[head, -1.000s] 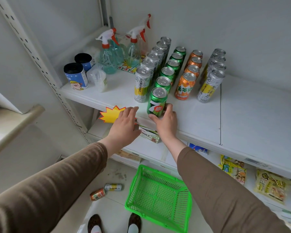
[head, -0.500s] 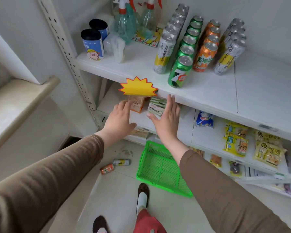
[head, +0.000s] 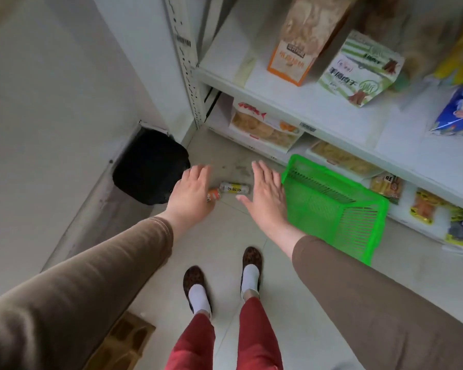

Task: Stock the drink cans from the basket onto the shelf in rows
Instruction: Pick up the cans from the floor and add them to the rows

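Two cans lie on their sides on the floor tiles: a silver and yellow can (head: pixel 235 188) and an orange can (head: pixel 213 194), the orange one partly hidden behind my left hand (head: pixel 191 193). My left hand hangs over the orange can with fingers spread, holding nothing. My right hand (head: pixel 265 193) is flat and open just right of the silver can. The green basket (head: pixel 337 209) stands on the floor at the right, nothing visible inside it. The can shelf is out of view.
White lower shelves (head: pixel 278 97) at the upper right hold snack bags and boxes. A black bin (head: pixel 150 166) sits in the corner at the left by the wall. A cardboard box (head: pixel 123 343) lies at the bottom left. My feet stand below the hands.
My view has dropped from the can shelf to the floor. Both hands have come down from the shelf edge to just above the two cans lying on the tiles.
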